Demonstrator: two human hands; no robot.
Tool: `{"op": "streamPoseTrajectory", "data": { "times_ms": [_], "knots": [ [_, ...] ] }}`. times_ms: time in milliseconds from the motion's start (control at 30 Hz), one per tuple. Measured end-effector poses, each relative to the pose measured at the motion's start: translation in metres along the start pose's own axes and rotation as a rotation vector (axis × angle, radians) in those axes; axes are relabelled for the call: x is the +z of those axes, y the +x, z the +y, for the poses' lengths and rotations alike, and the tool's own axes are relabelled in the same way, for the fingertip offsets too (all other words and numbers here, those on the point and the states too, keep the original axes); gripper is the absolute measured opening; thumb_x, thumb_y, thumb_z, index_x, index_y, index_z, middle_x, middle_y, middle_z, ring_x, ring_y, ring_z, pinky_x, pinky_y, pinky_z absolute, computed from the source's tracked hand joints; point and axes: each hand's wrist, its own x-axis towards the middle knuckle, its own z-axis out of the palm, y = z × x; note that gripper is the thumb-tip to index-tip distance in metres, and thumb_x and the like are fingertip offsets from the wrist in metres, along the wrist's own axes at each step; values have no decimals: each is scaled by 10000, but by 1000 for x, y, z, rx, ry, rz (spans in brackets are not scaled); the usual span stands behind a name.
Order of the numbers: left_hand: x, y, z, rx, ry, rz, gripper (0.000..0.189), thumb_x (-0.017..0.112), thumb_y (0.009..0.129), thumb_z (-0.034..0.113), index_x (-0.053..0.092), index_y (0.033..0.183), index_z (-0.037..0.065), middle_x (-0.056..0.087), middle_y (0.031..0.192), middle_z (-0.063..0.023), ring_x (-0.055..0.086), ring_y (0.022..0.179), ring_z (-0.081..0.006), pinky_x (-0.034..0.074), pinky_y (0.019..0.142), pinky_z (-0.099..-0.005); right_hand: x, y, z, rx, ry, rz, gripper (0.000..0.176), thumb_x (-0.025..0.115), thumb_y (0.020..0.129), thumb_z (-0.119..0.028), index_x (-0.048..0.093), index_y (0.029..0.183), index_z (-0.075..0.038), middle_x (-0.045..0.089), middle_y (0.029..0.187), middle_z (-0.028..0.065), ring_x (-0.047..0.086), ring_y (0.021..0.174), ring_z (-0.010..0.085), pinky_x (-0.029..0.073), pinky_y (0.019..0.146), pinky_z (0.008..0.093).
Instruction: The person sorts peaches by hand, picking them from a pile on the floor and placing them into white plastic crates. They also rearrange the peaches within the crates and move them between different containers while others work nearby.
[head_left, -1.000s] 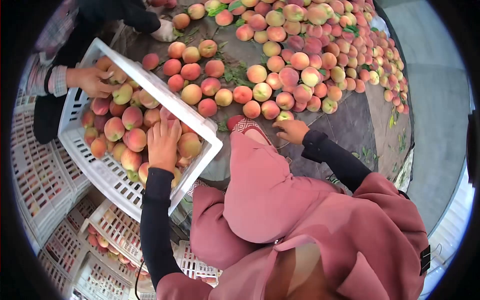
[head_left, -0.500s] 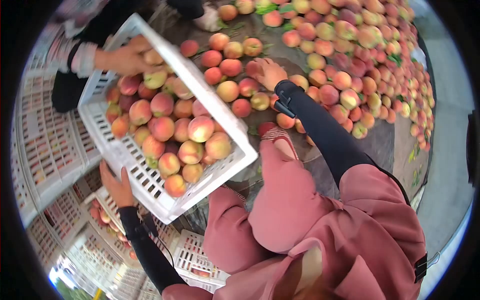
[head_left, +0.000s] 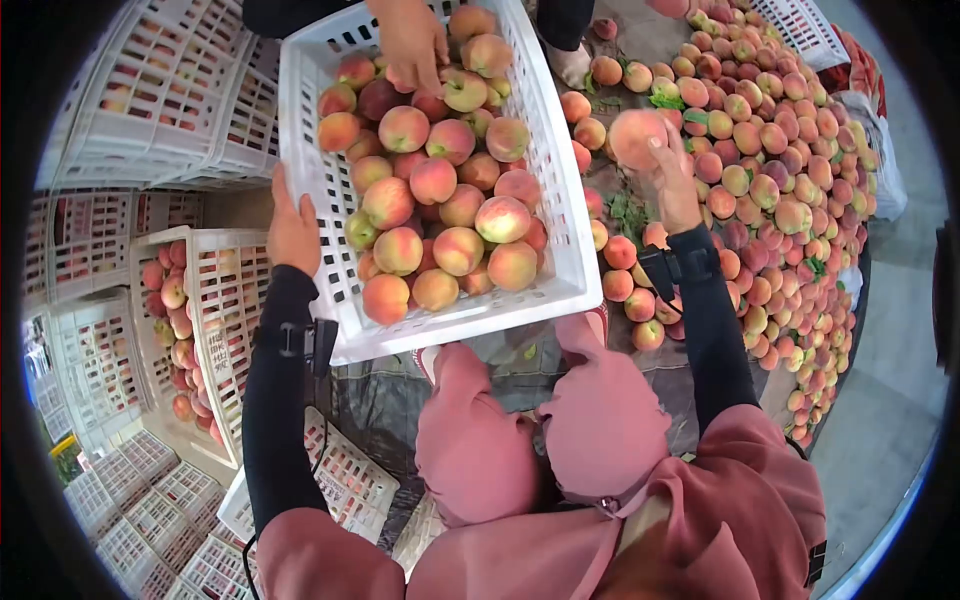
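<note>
A white slatted plastic crate full of peaches is tilted in front of my knees. My left hand holds its left side, thumb at the rim and fingers along the outer wall. In my right hand is a peach, gripped above the loose fruit right of the crate. Another person's hand reaches over the far rim and touches peaches inside. A broad heap of peaches with some green leaves covers the floor to the right.
Stacked crates of peaches stand on the far left. Nearer, another filled crate rests on its side or tilted. A white crate lies by my left arm. Another person's shoe is beyond the crate.
The crate has turned more upright in view and sits farther right. My right hand has lifted from the loose peaches with one in its grip. The other person's hand has moved from the rim onto the fruit.
</note>
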Motion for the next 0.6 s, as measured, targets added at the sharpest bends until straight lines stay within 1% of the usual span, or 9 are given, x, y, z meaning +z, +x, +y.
{"op": "streamPoseTrajectory", "data": {
  "times_ms": [33, 100, 167, 233, 267, 300, 433, 533, 600],
  "knots": [
    [0, 0, 2, -69, 32, -29, 588, 436, 943, 209, 166, 1462, 153, 486, 1299, -248, 541, 1043, -458, 443, 864, -496, 21, -3, -20, -9, -3, -4, 519, 613, 863, -297, 437, 1303, -87, 553, 1191, 127, 599, 1021, 224, 518, 782, 317],
    [3, 0, -2, -124, 69, -21, 575, 438, 945, 253, 181, 1457, 200, 565, 1176, -259, 575, 937, -468, 453, 799, -525, 61, -10, -48, -379, -445, -284, 554, 639, 828, -301, 453, 1295, -69, 554, 1197, 121, 572, 1074, 225, 476, 872, 336],
    [1, 1, 1, -161, 104, -52, 587, 435, 943, 261, 165, 1461, 211, 573, 1190, -228, 591, 934, -447, 467, 789, -514, 102, -14, -57, -645, -981, -337, 568, 647, 786, -322, 483, 1277, -88, 556, 1185, 146, 573, 1038, 309, 480, 878, 383],
    [6, 1, -4, -143, 135, -23, 598, 431, 941, 283, 148, 1465, 233, 598, 1176, -190, 617, 900, -420, 484, 760, -507, 117, 2, -12, -580, -1139, -597, 520, 612, 796, -318, 499, 1264, -122, 561, 1164, 142, 577, 999, 346, 496, 831, 432],
    [8, 0, -6, -133, 125, -22, 598, 431, 941, 283, 148, 1465, 233, 598, 1176, -190, 617, 900, -420, 484, 760, -507, 125, 13, 0, -451, -1412, -884, 472, 554, 832, -235, 486, 1292, -153, 521, 1281, 99, 609, 990, 317, 496, 845, 426],
    [10, 0, -7, -124, 114, 0, 601, 435, 939, 285, 150, 1465, 236, 605, 1158, -192, 620, 884, -421, 484, 752, -511, 128, 17, 26, -393, -1561, -819, 390, 486, 845, -247, 566, 1223, -192, 586, 1188, 94, 620, 959, 300, 501, 785, 441],
    [2, 3, 1, -201, 121, -81, 606, 443, 934, 277, 158, 1465, 224, 616, 1125, -198, 623, 859, -423, 484, 733, -515, 168, 41, -18, -259, -1762, -896, 348, 469, 848, -276, 630, 1152, -230, 665, 992, 69, 632, 925, 290, 505, 732, 436],
    [3, 1, 2, -167, 116, -44, 608, 447, 931, 269, 162, 1465, 209, 622, 1105, -206, 622, 851, -429, 483, 727, -516, 197, 47, -5, -523, -1279, -792, 317, 503, 838, -278, 621, 1111, -168, 663, 921, 125, 635, 862, 327, 503, 723, 438],
    [-2, 3, 7, -197, 140, -72, 611, 448, 931, 265, 160, 1466, 202, 626, 1095, -207, 623, 844, -429, 483, 721, -517, 232, 31, -1, -211, -1401, -786, 294, 520, 817, -241, 631, 1064, -126, 658, 928, 145, 622, 889, 326, 500, 748, 425]
  ]
}}
